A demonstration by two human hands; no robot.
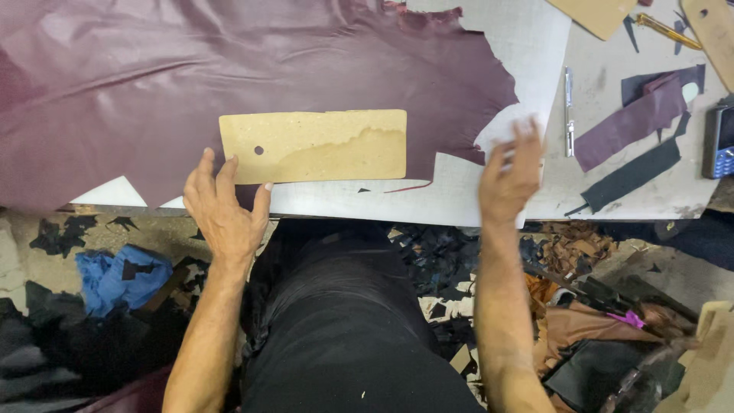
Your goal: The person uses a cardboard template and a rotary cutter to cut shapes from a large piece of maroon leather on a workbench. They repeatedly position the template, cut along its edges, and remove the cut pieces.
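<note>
Template laid on the leather, cutting not begun.
Left hand [222,210] presses the cardboard template [315,145] flat on maroon leather [229,69], fingers spread; right hand [511,174] hovers open, empty, above the tabletop [474,191].

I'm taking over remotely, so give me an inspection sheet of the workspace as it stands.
Surface: white cutting board on a grey bench.
Job's things: tan rectangular template with a hole, lying on the maroon leather hide.
Clutter: maroon strip, black strip, metal pen-like tool, phone.
Grippers: left hand fingertips on the template's lower left edge; right hand open, blurred, holding nothing.
Cables: nothing seen.
Surroundings: leather offcuts and a blue cloth on the floor.
</note>
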